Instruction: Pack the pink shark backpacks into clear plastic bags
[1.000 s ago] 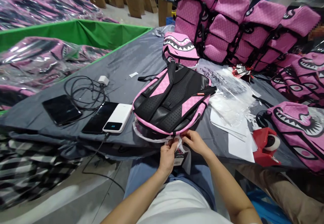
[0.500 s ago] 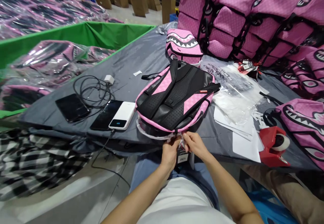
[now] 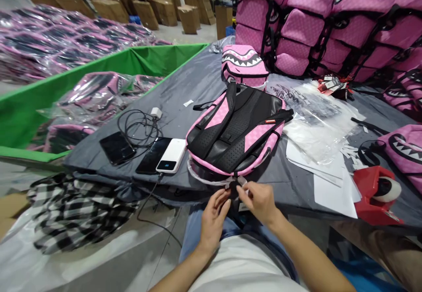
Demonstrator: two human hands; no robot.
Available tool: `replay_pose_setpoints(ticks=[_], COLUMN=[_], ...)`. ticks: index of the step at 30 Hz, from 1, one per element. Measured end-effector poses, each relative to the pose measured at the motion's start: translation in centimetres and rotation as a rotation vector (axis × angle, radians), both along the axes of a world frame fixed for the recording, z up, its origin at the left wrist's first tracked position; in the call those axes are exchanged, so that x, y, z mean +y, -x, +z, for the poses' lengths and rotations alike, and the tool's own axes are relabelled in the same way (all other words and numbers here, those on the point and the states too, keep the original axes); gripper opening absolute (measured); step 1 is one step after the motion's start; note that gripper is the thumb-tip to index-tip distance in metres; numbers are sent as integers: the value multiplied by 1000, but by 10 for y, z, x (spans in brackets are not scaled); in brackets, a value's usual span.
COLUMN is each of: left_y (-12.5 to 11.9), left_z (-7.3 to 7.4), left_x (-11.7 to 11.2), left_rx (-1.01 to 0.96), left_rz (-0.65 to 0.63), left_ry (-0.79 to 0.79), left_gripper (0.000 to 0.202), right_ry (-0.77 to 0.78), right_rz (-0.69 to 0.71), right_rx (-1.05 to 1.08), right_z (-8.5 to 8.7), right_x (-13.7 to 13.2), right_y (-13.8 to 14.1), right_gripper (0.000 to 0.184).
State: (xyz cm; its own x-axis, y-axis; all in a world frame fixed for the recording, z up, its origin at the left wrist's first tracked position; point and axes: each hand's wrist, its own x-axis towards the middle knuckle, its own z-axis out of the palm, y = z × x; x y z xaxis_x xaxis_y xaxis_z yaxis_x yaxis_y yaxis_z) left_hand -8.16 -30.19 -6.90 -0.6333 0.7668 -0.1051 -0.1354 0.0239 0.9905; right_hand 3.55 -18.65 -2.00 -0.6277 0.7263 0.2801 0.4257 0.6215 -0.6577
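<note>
A pink and black backpack (image 3: 237,131) lies back-side up on the grey table (image 3: 191,81), its bottom edge at the near rim. Both hands meet just below that edge. My left hand (image 3: 214,215) has its fingers curled and pinched at a small dark hang tag (image 3: 234,190) that hangs from the bag. My right hand (image 3: 260,199) pinches the same tag from the right. A thin clear plastic piece shows around the tag.
Two dark phones (image 3: 117,147) and a white power bank (image 3: 172,161) with cables lie left of the bag. Clear bags and white sheets (image 3: 316,125) lie to its right, beside a red tape dispenser (image 3: 377,193). Pink backpacks (image 3: 296,23) are stacked behind. A green bin (image 3: 66,89) holds bagged backpacks.
My head has turned left, shifting the scene right. Both hands dropped slightly below the bag's edge and stay pinched on the hang tag.
</note>
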Motion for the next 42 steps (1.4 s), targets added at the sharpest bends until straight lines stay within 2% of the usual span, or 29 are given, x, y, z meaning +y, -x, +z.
replay_pose_setpoints(ticks=[3, 4, 6, 9, 12, 16, 18, 21, 23, 25, 29, 31, 34, 37, 40, 42], left_y=[30, 40, 54, 63, 62, 62, 62, 61, 59, 56, 52, 48, 30, -1, -25, -25], left_z=[5, 7, 12, 17, 18, 17, 17, 17, 16, 16, 23, 30, 40, 49, 63, 80], left_x=[-12, -8, 4, 21, 26, 31, 34, 37, 38, 38, 37, 35, 27, 11, -12, -24], left_rx=[647, 842, 1133, 1372, 1469, 1433, 1398, 1348, 1304, 1257, 1112, 1030, 947, 901, 830, 771], left_rz=[162, 168, 102, -38, -107, -86, -70, -60, -59, -76, -152, -199, -323, -557, -851, -986], left_ry=[-67, -95, -136, -137, -142, -226, -264, -277, -247, -199, -46, 53, 163, 208, 82, -24], left_gripper=[23, 21, 22, 23, 19, 11, 12, 19, 28, 36, 41, 43, 43, 40, 25, 27], right_ry=[-85, -102, -147, -281, -504, -735, -752, -695, -652, -645, -670, -670, -682, -697, -694, -669], right_rz=[44, 10, -72, -120, -111, -22, -7, -64, -98, -57, 69, 99, 128, 152, 208, 252], right_rx=[-118, -177, -270, -303, -281, -243, -226, -131, -33, 20, -34, -49, -53, -31, 21, 41], right_z=[-19, -25, -34, -39, -38, -32, -30, -29, -30, -35, -53, -59, -59, -52, -47, -47], right_x=[-23, -27, -28, -22, -13, 0, 6, 6, 0, -8, -16, -14, -13, -19, -31, -38], right_y=[19, 27, 38, 40, 32, 30, 32, 31, 27, 22, 17, 14, -4, -42, -90, -115], right_gripper=[30, 29, 23, 15, 20, 26, 28, 32, 28, 19, 36, 39, 38, 38, 34, 30])
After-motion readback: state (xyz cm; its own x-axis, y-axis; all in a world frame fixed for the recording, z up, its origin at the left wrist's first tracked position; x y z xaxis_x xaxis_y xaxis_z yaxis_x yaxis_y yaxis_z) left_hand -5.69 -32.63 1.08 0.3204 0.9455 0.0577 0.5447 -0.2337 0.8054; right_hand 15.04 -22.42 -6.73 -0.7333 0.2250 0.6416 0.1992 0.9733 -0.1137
